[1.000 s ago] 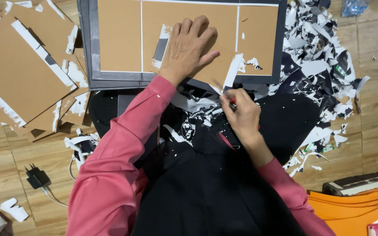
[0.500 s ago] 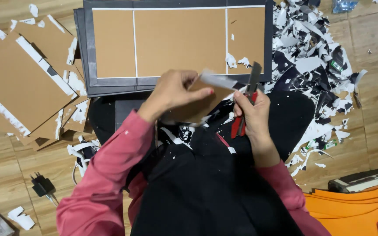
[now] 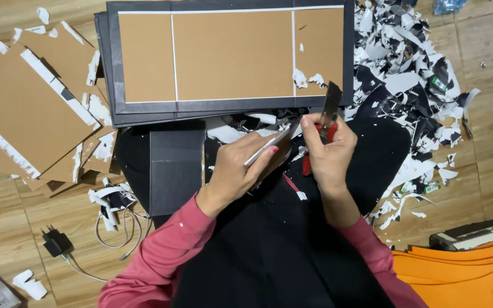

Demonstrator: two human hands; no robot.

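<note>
A wooden plank floor (image 3: 486, 102) lies under everything, with a black cloth (image 3: 269, 239) spread over the person's lap. The right hand (image 3: 329, 153) is clenched round a red-handled utility knife (image 3: 327, 117), its dark blade pointing up toward the framed cardboard panel (image 3: 232, 56). The left hand (image 3: 241, 171), just left of the knife, grasps a thin grey-edged strip of board (image 3: 269, 147), whose upper end touches the knife hand. The cardboard panel lies flat just above both hands. A dark grey board (image 3: 176, 168) lies below the panel's left part. Loose brown cardboard sheets (image 3: 24, 108) lie left of the panel, a heap of black and white paper scraps (image 3: 412, 74) right of it. A black charger with cable (image 3: 58, 242) rests well below the panel, left
</note>
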